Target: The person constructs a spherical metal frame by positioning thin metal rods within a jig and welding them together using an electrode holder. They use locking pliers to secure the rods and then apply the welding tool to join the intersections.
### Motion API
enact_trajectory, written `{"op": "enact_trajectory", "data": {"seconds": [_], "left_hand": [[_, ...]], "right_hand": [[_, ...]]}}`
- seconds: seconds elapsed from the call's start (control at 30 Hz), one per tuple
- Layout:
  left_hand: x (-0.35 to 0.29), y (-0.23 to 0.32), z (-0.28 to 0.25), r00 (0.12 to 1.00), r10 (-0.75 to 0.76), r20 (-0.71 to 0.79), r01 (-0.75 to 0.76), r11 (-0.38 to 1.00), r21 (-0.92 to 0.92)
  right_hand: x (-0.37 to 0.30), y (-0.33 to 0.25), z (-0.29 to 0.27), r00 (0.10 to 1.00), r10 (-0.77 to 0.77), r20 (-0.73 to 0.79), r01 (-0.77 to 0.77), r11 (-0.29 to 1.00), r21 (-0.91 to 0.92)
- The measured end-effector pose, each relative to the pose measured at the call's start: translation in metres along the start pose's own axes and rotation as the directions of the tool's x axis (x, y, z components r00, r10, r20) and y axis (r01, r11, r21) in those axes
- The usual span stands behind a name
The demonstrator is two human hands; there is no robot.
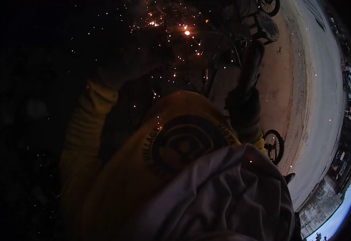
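Grey cloth (pixel 223 197), yellow sleeve (pixel 87 132), right hand (pixel 243 106) gripping dark handle (pixel 251 66), sparks (pixel 171 44)

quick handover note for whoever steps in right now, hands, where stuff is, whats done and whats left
Very dark frame, much is hidden.
Left hand: raised in a yellow sleeve toward the sparks; too dark to tell if it grips anything.
Right hand: gloved, closed around a dark tool handle pointing up toward the work.
Work: a bright hot spot throwing sparks on a dark metal frame; a bicycle wheel stands to the right on the pavement.
Done: cannot tell from this view.
Left: the sparking is in progress; check the piece in better light.
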State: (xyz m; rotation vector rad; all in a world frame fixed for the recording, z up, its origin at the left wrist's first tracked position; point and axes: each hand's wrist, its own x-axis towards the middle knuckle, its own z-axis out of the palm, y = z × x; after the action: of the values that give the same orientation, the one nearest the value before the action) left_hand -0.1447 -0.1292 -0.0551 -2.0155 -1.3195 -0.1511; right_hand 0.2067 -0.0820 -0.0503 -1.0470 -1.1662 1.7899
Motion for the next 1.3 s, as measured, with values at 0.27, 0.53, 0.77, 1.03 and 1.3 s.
{"op": "enact_trajectory", "data": {"seconds": [0.27,0.53,0.77,1.03,1.3], "left_hand": [[0.021,0.003,-0.005,0.915,-0.214,0.341,0.383,0.722,-0.576],[0.003,0.006,0.010,0.988,-0.152,0.022,0.134,0.785,-0.605],[0.017,0.001,-0.010,0.977,-0.103,0.189,0.204,0.728,-0.655],[0.022,-0.005,-0.013,0.844,-0.178,0.506,0.513,0.542,-0.665],[0.006,-0.009,-0.006,0.997,0.042,0.058,-0.014,0.908,-0.418]], "right_hand": [[0.000,0.001,-0.015,0.969,-0.210,0.134,0.238,0.620,-0.747],[-0.005,-0.004,-0.008,0.966,-0.164,0.202,0.259,0.555,-0.791],[0.008,0.016,-0.012,0.960,-0.229,0.162,0.277,0.863,-0.422],[0.051,0.013,0.007,0.964,-0.247,0.103,0.266,0.926,-0.268],[0.081,0.013,0.032,0.977,-0.211,0.040,0.212,0.977,-0.013]]}}
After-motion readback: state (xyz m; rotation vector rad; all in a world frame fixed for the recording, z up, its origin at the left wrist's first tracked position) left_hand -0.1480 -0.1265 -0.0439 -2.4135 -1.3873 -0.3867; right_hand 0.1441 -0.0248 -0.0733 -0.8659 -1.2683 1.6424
